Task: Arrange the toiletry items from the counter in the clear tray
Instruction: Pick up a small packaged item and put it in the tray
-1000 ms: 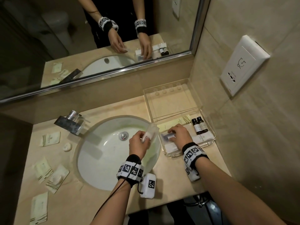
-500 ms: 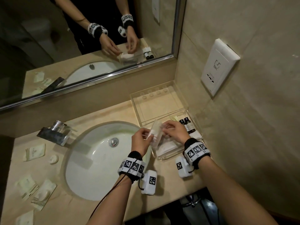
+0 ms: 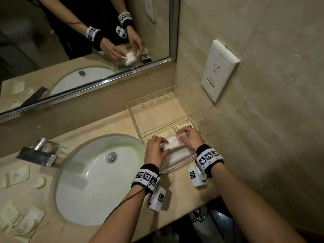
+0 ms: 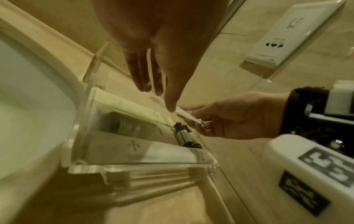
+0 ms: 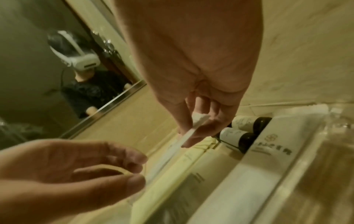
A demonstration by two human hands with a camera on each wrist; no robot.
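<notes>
A flat white packet [image 3: 172, 144] hangs low over the clear tray [image 3: 177, 166], held at both ends. My left hand [image 3: 163, 146] pinches its left end between thumb and fingers. My right hand [image 3: 182, 135] pinches the right end; in the right wrist view the packet [image 5: 191, 131] runs edge-on between thumb and fingers. Inside the tray lie two dark bottles [image 4: 186, 136], long white packets [image 5: 268, 150] and cream packets [image 4: 134, 108]. More cream packets [image 3: 16, 176] lie on the counter left of the sink.
The tray's clear lid [image 3: 157, 114] lies open behind it, against the wall corner. The sink [image 3: 98, 181] with its faucet [image 3: 38, 152] is just left of the tray. A wall socket [image 3: 219, 69] is above right. A small round item [image 3: 40, 182] sits by the left packets.
My left hand has carried the white packet from over the sink's edge to over the tray. My right hand left the tray's contents and took the packet's other end.
</notes>
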